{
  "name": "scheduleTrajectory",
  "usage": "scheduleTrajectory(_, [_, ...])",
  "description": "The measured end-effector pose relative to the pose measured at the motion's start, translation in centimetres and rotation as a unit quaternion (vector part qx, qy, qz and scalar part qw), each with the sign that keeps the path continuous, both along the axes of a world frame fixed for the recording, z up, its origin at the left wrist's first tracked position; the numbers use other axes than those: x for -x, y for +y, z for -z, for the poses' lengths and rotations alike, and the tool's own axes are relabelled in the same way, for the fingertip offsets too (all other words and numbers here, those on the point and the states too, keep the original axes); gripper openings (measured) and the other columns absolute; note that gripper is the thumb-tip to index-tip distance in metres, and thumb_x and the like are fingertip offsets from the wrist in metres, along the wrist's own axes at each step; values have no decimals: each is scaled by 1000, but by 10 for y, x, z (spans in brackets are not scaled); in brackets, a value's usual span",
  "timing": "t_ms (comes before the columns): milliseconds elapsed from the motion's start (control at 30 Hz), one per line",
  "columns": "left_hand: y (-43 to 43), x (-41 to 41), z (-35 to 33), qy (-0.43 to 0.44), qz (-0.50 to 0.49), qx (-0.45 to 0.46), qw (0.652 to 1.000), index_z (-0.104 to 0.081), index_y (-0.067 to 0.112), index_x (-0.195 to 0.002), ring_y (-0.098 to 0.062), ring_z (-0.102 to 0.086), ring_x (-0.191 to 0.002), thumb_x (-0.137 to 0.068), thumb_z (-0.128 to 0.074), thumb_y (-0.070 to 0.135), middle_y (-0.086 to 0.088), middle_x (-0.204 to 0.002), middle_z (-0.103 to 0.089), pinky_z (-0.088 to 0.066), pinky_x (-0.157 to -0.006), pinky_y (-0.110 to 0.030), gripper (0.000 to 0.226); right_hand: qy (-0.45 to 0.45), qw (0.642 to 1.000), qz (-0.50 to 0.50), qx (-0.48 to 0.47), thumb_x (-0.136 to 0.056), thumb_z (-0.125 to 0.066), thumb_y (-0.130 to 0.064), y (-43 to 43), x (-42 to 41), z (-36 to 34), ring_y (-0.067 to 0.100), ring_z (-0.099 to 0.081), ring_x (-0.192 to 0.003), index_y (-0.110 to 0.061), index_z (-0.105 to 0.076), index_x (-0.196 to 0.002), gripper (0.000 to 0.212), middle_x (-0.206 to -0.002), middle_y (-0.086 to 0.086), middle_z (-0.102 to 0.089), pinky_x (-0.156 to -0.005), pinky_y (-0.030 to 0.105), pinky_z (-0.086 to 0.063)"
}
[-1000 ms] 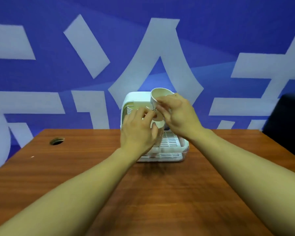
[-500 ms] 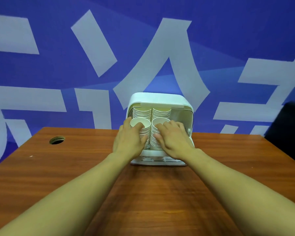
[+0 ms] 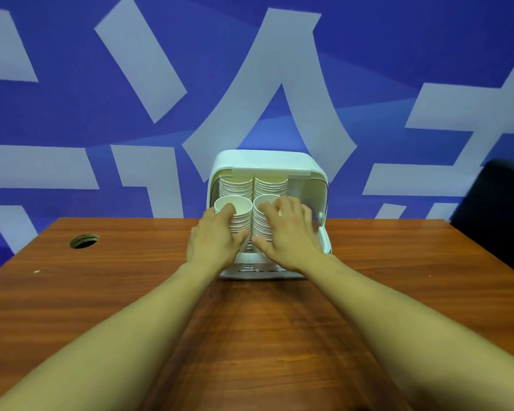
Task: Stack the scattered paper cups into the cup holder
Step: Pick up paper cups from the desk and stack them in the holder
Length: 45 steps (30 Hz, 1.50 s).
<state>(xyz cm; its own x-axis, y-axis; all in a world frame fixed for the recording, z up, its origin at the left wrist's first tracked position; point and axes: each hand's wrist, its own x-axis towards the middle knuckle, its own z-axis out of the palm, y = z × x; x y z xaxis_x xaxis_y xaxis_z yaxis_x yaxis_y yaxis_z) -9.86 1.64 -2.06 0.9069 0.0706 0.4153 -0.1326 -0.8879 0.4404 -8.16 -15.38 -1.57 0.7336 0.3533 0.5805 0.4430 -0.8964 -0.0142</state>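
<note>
Head view: the left hand (image 3: 212, 241) and right hand (image 3: 285, 232) were cupped around two cup stacks (image 3: 241, 221) inside the cup holder (image 3: 267, 163); uneven finger pressure could have tipped a stack outward.

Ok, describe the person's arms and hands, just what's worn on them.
Nothing is worn. The left hand and right hand are bare: no gloves, rings or watch visible. Both forearms are bare to the frame's bottom edge, with no sleeve or cuff in view.

White cups (image 3: 235, 223) stacked inside holder (image 3: 267, 163)
</note>
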Motion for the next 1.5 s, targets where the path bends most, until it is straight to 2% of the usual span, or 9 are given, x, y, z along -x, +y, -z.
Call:
scheduleTrajectory(67, [-2,2,1,-6,5,19,1000,-42,27,-113,-32,-57,-100,-85,-66,45,-7,-112,-59,-33,-71,-34,41,-12,993,19,-113,-70,-76,-46,0,5,10,28,-34,-120,-15,-45,-124,70,-127,10,-39,-97,37,-28])
scheduleTrajectory(200, [-13,6,8,-24,3,128,992,-22,30,-136,-35,-59,-109,-78,-74,43,-7,-128,-59,-39,-77,-36,79,16,954,30,-297,-63,-86,-31,1,6,24,25,-34,-123,-6,-32,-130,90,-134,11,-29,-102,25,-29])
scheduleTrajectory(333, [-25,1,13,-15,-6,182,983,-12,30,-144,-37,-56,-115,-73,-76,47,-8,-138,-53,-45,-89,-44,97,81,935,45,-341,-63,-86,-38,1,-3,24,14,-28,-128,-20,-14,-141,108,-143,5,-27,-94,26,-30])
scheduleTrajectory(467, [-29,-9,17,-6,-19,198,980,-20,29,-141,-38,-56,-113,-70,-77,46,-8,-132,-55,-44,-89,-46,92,136,908,28,-396,-62,-86,-40,-3,-6,27,21,-44,-126,-18,-14,-143,110,-140,2,-44,-98,29,-37])
scheduleTrajectory(533, [-29,-11,20,-16,-25,207,978,-25,30,-138,-37,-57,-111,-68,-77,47,-6,-129,-57,-43,-86,-44,89,136,909,31,-393,-60,-85,-44,-7,-5,26,20,-50,-119,-20,-22,-138,103,-131,-3,-49,-94,33,-44])
scheduleTrajectory(600, [-31,-11,22,-34,-34,219,975,-29,32,-135,-36,-58,-109,-66,-75,51,-4,-127,-60,-44,-84,-43,85,126,915,53,-379,-58,-84,-48,-12,-6,23,19,-53,-113,-24,-28,-134,98,-126,-5,-54,-87,29,-44])
scheduleTrajectory(800, [-42,-13,29,-55,-44,195,978,-32,38,-132,-36,-60,-106,-63,-70,63,-3,-125,-61,-46,-81,-43,83,76,917,147,-362,-60,-86,-40,-28,-20,15,30,-56,-113,-14,-39,-124,83,-124,7,-58,-89,39,-49])
scheduleTrajectory(1167, [-29,-16,41,-61,-31,127,989,-33,35,-133,-35,-62,-104,-63,-69,72,1,-125,-61,-45,-75,-42,87,100,917,212,-323,-67,-87,-38,-20,-53,13,38,-53,-118,-6,-34,-126,86,-131,17,-52,-94,43,-43])
scheduleTrajectory(1500, [-30,-19,43,-39,-33,107,993,-30,33,-135,-36,-62,-103,-63,-67,75,2,-128,-59,-45,-76,-44,90,189,909,215,-302,-77,-82,-28,-20,-69,5,37,-50,-122,-1,-31,-130,79,-134,19,-49,-95,42,-44])
